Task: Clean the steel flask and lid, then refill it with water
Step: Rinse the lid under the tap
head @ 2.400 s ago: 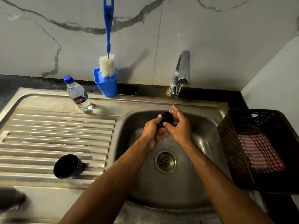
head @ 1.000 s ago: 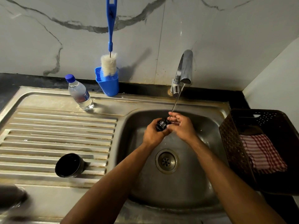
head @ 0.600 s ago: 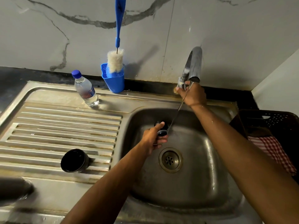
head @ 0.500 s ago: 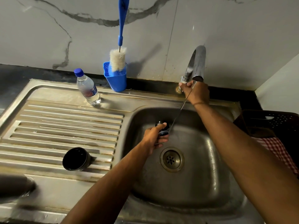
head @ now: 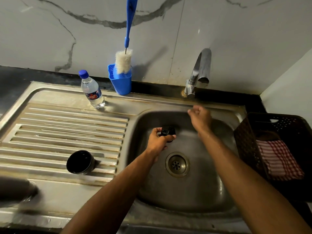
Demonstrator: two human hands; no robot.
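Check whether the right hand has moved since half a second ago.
Yes. The right hand has left the tap and dropped back toward the sink basin, empty.

Head view looks steeply down into sink (head: 239, 114).

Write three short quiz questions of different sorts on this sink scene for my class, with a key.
1. True or false: water is running from the curved steel tap.
2. Which hand holds the small black flask lid? A) left hand B) right hand
3. Fill in: the blue-handled white bottle brush stands in a blue plastic ____.

Key: 1 false; 2 A; 3 holder.
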